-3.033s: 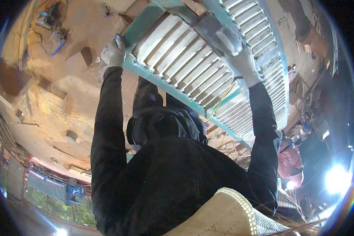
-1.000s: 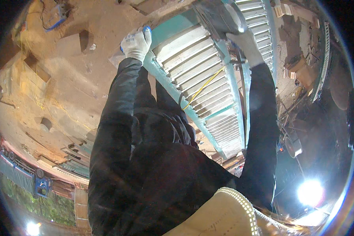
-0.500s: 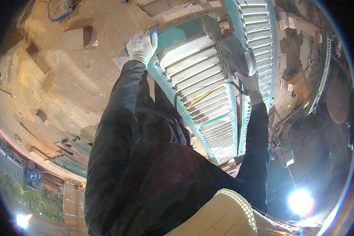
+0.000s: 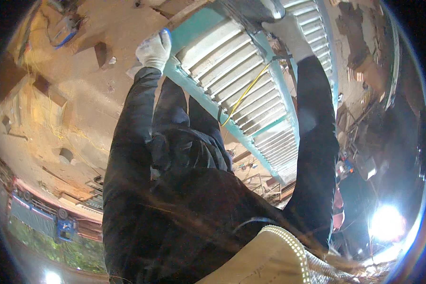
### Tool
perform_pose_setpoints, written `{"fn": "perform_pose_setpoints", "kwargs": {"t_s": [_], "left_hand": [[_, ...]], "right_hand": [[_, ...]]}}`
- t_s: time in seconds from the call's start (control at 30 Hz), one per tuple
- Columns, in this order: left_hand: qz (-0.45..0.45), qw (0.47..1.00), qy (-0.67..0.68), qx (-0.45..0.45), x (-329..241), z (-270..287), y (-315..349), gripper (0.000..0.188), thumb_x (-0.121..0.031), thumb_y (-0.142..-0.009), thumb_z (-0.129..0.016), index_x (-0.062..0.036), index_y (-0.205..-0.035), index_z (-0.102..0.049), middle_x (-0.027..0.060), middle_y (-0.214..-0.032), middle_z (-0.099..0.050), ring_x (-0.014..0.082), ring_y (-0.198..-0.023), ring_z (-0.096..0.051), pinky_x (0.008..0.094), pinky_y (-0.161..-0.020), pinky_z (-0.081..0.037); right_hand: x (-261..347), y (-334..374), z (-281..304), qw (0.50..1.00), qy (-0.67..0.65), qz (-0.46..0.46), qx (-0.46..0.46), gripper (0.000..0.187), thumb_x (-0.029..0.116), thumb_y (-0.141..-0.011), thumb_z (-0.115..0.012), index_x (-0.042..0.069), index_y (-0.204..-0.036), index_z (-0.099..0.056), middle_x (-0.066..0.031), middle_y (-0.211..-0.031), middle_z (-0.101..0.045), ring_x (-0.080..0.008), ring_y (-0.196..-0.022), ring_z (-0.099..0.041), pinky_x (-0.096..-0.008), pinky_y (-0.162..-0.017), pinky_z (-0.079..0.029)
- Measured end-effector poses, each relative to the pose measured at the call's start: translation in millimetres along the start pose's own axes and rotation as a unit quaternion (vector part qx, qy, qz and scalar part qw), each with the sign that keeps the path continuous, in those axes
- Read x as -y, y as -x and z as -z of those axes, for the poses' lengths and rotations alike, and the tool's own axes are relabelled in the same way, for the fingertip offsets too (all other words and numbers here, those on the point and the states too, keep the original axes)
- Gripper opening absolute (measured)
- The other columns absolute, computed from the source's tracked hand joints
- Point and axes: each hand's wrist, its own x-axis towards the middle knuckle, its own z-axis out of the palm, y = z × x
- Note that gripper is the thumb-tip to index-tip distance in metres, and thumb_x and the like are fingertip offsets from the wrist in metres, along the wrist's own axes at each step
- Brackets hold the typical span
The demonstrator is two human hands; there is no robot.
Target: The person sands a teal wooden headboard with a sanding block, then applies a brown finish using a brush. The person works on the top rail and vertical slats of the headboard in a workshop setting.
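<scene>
Before me stands a teal metal frame (image 4: 199, 29) with rows of pale slats, narrowing toward my body. My left hand (image 4: 154, 49), in a white glove with blue fingertips, is closed at the frame's left edge by its far corner. My right hand (image 4: 291, 37), in a pale glove, reaches over the right side of the frame. It is closed on a dark tool (image 4: 252, 13), which is blurred and partly cut off by the upper rim; its kind is unclear. A yellow cord (image 4: 247, 97) with a dark end runs across the slats to near my right wrist.
A second slatted frame (image 4: 317, 35) stands close along the right. Brown ground with a blue-edged device (image 4: 67, 33) and loose blocks spreads to the left. A bright lamp (image 4: 388, 222) shines at lower right, and a blue vehicle (image 4: 65, 229) stands at lower left.
My right hand and the dark tool have moved up and left across the frame toward its far end. My left hand stays at the frame's corner while the whole view has shifted slightly.
</scene>
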Motion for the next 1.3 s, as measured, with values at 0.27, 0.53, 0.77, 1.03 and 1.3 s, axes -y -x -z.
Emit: {"fn": "perform_pose_setpoints", "kwargs": {"t_s": [0.27,0.53,0.77,1.03,1.3], "left_hand": [[-0.004,1.0,0.012,0.004,8,4,2,0.051,-0.048,-0.094,-0.037,-0.0107,-0.086,-0.07,0.017,-0.083,-0.069,0.0374,-0.08,-0.067,0.0495,-0.072,-0.05],[-0.062,0.996,0.01,-0.064,3,-7,1,0.043,-0.04,-0.094,-0.043,-0.0081,-0.083,-0.069,0.0172,-0.081,-0.069,0.0359,-0.073,-0.066,0.048,-0.066,-0.051],[-0.115,0.98,0.036,-0.158,9,-4,2,0.035,-0.038,-0.093,-0.047,-0.0095,-0.092,-0.067,0.015,-0.088,-0.068,0.0345,-0.081,-0.065,0.0469,-0.073,-0.05],[-0.318,0.787,0.524,0.067,-188,75,5,0.037,-0.02,-0.091,-0.064,-0.0049,-0.124,-0.057,0.0164,-0.119,-0.063,0.0285,-0.113,-0.059,0.0369,-0.103,-0.04],[-0.287,0.862,0.382,0.173,-335,5,74,0.037,-0.038,-0.083,-0.07,-0.0046,-0.098,-0.071,0.0144,-0.09,-0.072,0.0209,-0.084,-0.068,0.0353,-0.075,-0.051]], "right_hand": [[-124,162,6,0.973,0.037,-0.229,0.017,0.081,0.04,-0.064,-0.08,-0.007,-0.124,-0.053,-0.0279,-0.119,-0.06,-0.0375,-0.113,-0.059,-0.0407,-0.094,-0.049],[-209,281,12,0.992,0.104,-0.069,0.026,0.055,0.03,-0.078,-0.074,0.026,-0.131,-0.058,-0.0126,-0.128,-0.058,-0.0274,-0.115,-0.058,-0.036,-0.099,-0.046],[-143,214,8,0.95,0.027,-0.311,0.02,0.06,0.028,-0.074,-0.078,0.008,-0.126,-0.058,-0.0162,-0.121,-0.062,-0.0246,-0.111,-0.061,-0.0361,-0.092,-0.05],[-87,119,-10,0.882,0.379,0.278,-0.042,0.044,0.03,-0.073,-0.067,0.0,-0.105,-0.066,-0.0201,-0.086,-0.069,-0.0322,-0.08,-0.066,-0.0434,-0.075,-0.052],[-140,203,17,0.993,0.07,-0.08,-0.044,0.05,0.033,-0.07,-0.07,-0.002,-0.106,-0.065,-0.0255,-0.098,-0.068,-0.0378,-0.094,-0.066,-0.0443,-0.086,-0.053]]}}
